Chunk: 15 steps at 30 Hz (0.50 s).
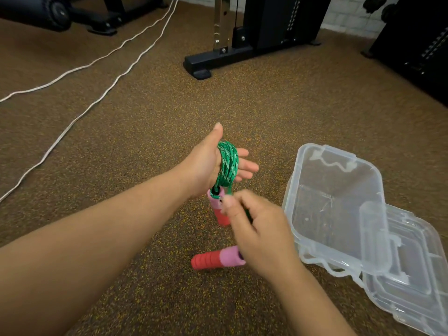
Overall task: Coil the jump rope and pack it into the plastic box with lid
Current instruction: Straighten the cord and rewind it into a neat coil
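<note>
**Winding the last of the rope onto the left hand**

Coiling was nearly finished at this moment. The green jump rope [227,163] sat in a tight bundle of turns round the palm of the left hand [213,163], which was held out flat, thumb up and fingers straight and slightly spread past the coil. It carried the rope without curling round it.

One red-and-pink handle [218,208] hung straight down from the coil, long axis upright, just below the left wrist. The second handle [217,259] lay on the speckled floor [145,141] nearer the person, long axis running left to right, pink end toward the right hand [257,229].

The right hand was below and just to the right of the coil, fingers curled, blurred with motion. It seemed to be pinching the short free run of rope between coil and floor handle, though the pinch itself was hidden behind the knuckles, so that was a judgement.

The key relation: the loose end lay toward the right hand, and the coil's axis ran along the left hand's fingers, so remaining turns would likely go over the fingertips.

The plastic box [339,202] stood open on the floor to the right, near the right hand, its lid [412,275] leaning at its near corner. Right hand was nearer the box.
</note>
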Each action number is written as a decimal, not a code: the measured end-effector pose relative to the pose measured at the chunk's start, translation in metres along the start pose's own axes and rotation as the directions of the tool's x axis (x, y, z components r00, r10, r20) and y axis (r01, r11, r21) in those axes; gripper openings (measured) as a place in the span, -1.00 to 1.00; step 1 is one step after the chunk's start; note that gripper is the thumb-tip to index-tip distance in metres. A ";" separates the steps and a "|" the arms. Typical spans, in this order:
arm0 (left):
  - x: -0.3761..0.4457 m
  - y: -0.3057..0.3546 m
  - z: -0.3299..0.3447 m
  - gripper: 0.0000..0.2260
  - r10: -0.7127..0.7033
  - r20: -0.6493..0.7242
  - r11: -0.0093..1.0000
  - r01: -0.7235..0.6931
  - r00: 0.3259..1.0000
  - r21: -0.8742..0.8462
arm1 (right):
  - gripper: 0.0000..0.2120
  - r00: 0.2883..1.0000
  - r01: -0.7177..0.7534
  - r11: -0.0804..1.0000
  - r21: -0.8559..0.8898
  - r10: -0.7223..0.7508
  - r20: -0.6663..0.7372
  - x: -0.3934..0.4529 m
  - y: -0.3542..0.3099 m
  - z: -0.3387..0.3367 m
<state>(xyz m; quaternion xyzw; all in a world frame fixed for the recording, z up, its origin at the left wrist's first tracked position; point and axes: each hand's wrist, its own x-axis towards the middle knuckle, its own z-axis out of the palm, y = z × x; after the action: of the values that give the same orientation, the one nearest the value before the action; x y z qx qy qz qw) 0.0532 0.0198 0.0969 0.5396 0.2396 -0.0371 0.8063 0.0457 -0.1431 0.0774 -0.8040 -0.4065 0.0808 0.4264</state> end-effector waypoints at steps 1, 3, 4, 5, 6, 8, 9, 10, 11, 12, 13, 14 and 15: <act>-0.001 -0.001 0.001 -0.24 -0.011 0.042 0.999 0.009 0.999 0.053 | -0.65 0.999 -0.026 0.994 0.107 0.029 -0.024 0.005 -0.005 -0.006; -0.005 -0.003 0.002 -0.19 -0.030 0.099 0.975 0.007 0.995 0.222 | -0.72 0.994 -0.073 0.952 0.298 0.092 -0.052 0.014 -0.011 -0.019; -0.007 -0.003 0.003 -0.17 -0.027 0.111 0.945 -0.011 0.993 0.328 | -0.74 0.991 -0.094 0.924 0.370 0.121 -0.051 0.018 -0.014 -0.025; -0.010 -0.003 0.004 -0.15 -0.019 0.132 0.907 -0.038 0.991 0.420 | -0.76 0.989 -0.114 0.901 0.420 0.145 -0.043 0.022 -0.015 -0.030; -0.013 -0.002 0.005 -0.15 -0.019 0.181 0.873 -0.072 0.983 0.482 | -0.76 0.986 -0.130 0.885 0.447 0.161 -0.033 0.025 -0.016 -0.035; -0.018 0.000 0.005 -0.18 -0.068 0.269 0.840 -0.091 0.961 0.535 | -0.73 0.982 -0.151 0.884 0.442 0.185 -0.036 0.031 -0.013 -0.041; -0.020 0.002 0.004 -0.20 -0.105 0.290 0.826 -0.079 0.951 0.558 | -0.73 0.978 -0.161 0.889 0.429 0.202 -0.052 0.033 -0.010 -0.044; -0.021 0.002 0.002 -0.24 -0.136 0.304 0.813 -0.069 0.943 0.578 | -0.73 0.972 -0.174 0.889 0.424 0.224 -0.071 0.034 -0.006 -0.046; -0.023 0.004 0.001 -0.29 -0.162 0.321 0.810 -0.060 0.933 0.583 | -0.74 0.964 -0.191 0.883 0.429 0.252 -0.088 0.035 -0.002 -0.046; -0.024 0.004 0.001 -0.37 -0.181 0.345 0.825 -0.048 0.921 0.563 | -0.74 0.955 -0.209 0.876 0.434 0.279 -0.105 0.036 0.002 -0.046; -0.025 0.005 0.001 -0.44 -0.186 0.379 0.857 -0.039 0.907 0.513 | -0.74 0.946 -0.225 0.872 0.434 0.302 -0.117 0.037 0.007 -0.045; -0.027 0.006 0.001 -0.52 -0.170 0.413 0.893 -0.037 0.895 0.448 | -0.74 0.939 -0.238 0.869 0.433 0.320 -0.126 0.037 0.010 -0.042; -0.028 0.006 0.001 -0.60 -0.140 0.428 0.924 -0.037 0.893 0.379 | -0.74 0.936 -0.241 0.869 0.432 0.326 -0.134 0.038 0.013 -0.039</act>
<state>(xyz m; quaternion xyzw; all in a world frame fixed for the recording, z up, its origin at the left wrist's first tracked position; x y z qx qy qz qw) 0.0312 0.0162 0.1145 0.6547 0.0505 -0.2273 0.7191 0.0968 -0.1440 0.0997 -0.7521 -0.2120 0.1439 0.6072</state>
